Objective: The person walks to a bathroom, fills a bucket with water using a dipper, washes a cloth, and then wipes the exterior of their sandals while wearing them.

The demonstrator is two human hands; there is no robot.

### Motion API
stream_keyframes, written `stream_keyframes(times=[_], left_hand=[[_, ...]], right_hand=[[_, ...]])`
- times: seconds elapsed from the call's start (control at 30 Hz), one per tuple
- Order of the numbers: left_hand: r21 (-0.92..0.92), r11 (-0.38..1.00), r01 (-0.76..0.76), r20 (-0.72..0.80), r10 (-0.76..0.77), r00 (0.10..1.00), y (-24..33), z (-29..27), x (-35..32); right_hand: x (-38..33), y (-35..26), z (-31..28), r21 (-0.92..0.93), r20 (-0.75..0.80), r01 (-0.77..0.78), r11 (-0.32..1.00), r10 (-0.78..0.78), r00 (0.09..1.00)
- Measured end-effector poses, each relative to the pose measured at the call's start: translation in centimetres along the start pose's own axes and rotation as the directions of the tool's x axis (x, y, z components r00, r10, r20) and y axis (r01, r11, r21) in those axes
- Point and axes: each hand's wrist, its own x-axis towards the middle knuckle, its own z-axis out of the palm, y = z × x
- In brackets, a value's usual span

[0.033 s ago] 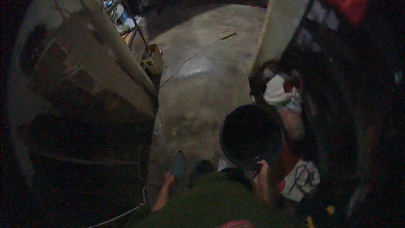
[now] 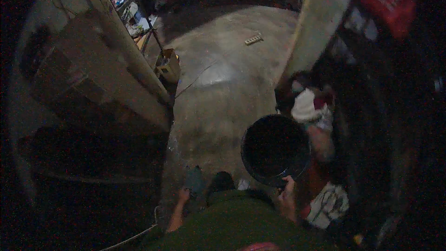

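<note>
A round, dark bucket hangs in front of me at the right, its inside too dark to make out. My right hand is closed on the near side of its rim. Low on the left, my left hand has its fingers curled. Right beside those fingers shows a blue-grey object, too dim to name; it seems to be in the hand. Between the hands a dark rounded shape, possibly a shoe, shows past my green clothing.
A power strip with a cord lies on the concrete floor ahead. At left are a doorway edge, a cardboard box and a cluttered shelf. Piled cloths and a pale post stand along the right.
My view has shifted slightly, and the post and red item sit a little farther right. The dark rounded shape shows more. The bucket stays in my right hand.
</note>
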Motion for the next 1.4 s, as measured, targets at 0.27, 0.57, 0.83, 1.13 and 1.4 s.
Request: stream_keyframes(times=[0.27, 0.57, 0.83, 1.13, 1.4], left_hand=[[0.108, 0.984, 0.140, -0.144, -0.123, 0.982, 35.9, -5.6, 24.8], [0.151, 0.974, -0.172, -0.132, 0.192, 0.973, 67.2, -8.8, 46.9], [-0.091, 0.975, -0.201, -0.391, 0.151, 0.908, 83.9, -8.2, 48.5], [-0.180, 0.897, -0.403, -0.667, 0.189, 0.720, 100.4, -12.7, 58.5], [-0.365, 0.828, -0.426, -0.713, 0.045, 0.700, 110.0, -22.4, 77.2]], right_hand=[[22.8, -29.5, 27.5, -0.054, 0.136, -0.066, 0.996, 0.073, 0.988], [32.9, -48.6, 53.1, 0.059, 0.199, 0.015, 0.998, -0.027, 0.980], [40.8, -60.2, 63.6, 0.016, 0.309, -0.017, 1.000, 0.012, 0.951], [48.7, -73.1, 89.2, -0.070, 0.491, 0.040, 0.997, 0.000, 0.871], [57.6, -78.2, 115.1, -0.199, 0.668, 0.085, 0.976, 0.072, 0.741]])
